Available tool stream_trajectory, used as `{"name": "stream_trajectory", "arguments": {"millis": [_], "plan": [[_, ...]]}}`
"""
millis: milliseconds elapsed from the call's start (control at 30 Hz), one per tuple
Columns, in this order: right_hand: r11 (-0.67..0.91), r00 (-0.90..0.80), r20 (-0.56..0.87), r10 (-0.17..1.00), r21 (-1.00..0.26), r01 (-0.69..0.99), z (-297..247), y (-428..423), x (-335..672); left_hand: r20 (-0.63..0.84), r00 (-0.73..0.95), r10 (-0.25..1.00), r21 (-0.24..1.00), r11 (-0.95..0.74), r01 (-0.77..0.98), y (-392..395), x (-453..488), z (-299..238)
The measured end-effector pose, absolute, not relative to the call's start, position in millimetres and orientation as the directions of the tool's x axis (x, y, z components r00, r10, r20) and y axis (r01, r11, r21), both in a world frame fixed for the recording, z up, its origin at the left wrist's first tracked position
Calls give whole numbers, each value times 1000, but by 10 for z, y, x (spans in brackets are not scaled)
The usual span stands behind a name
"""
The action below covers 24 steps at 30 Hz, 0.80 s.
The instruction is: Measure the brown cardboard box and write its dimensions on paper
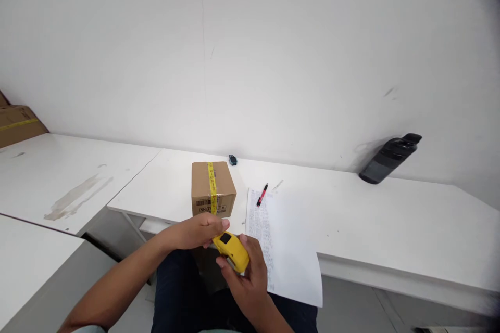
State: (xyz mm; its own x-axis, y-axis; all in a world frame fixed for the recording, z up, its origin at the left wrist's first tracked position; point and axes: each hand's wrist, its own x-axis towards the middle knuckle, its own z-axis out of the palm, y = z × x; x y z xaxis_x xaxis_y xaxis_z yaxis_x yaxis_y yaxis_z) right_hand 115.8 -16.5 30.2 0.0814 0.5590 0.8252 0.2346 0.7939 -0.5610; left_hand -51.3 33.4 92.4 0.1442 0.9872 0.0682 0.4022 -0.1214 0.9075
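Observation:
A yellow tape measure (236, 253) with a black patch on its top is held above my lap, at the near edge of the table. My right hand (252, 276) wraps round its body, thumb on the near side and fingers on the far side. At its upper left end my left hand (201, 231) is closed, thumb over the tip; the exact part it pinches is hidden. Just beyond my left hand stands a taped cardboard box (203, 182) with printed marks on its front. Written sheets of paper (291, 250) lie right of my right hand, overhanging the table edge.
A red and black pen (262, 195) rests on the top of the paper. Behind the box is a small dark key fob-like object (233, 159). A black bottle (390, 158) stands by the wall at right. More cardboard boxes (21, 125) sit far left on the adjoining white table (128, 158).

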Motion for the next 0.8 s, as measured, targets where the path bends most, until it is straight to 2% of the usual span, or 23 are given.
{"name": "stream_trajectory", "arguments": {"millis": [100, 233, 333, 400, 500, 600, 667, 800], "plan": [[790, 103, 832, 546, -552, 268, 268, -164, 1162, 27, 173, 985, 903, -98, 419, 487, -611, 1096], [799, 139, 859, 492, -509, 319, 153, -182, 1167, -2, 225, 974, 913, -90, 397, 982, -950, 1630], [744, 191, 784, 591, -621, 248, -2, -139, 1301, 141, -99, 985, 950, -107, 293, 1300, -1300, 1967], [678, 266, 703, 660, -710, 192, -86, -19, 1536, 199, -229, 953, 952, -132, 276, 1357, -1519, 2045], [517, 424, 491, 761, -854, 61, -102, 326, 2085, 226, -225, 948, 945, -157, 287, 1239, -1800, 1890], [376, 415, 314, 854, -923, -76, -8, 806, 2627, 172, -227, 959, 957, -107, 271, 1048, -2028, 1496], [344, 372, 295, 880, -936, -71, 68, 1151, 2834, 92, -277, 957, 974, -29, 224, 940, -2125, 1206], [337, 275, 337, 900, -940, 49, 181, 1718, 2726, -49, -369, 928, 985, 106, 138, 799, -2126, 808]]}}
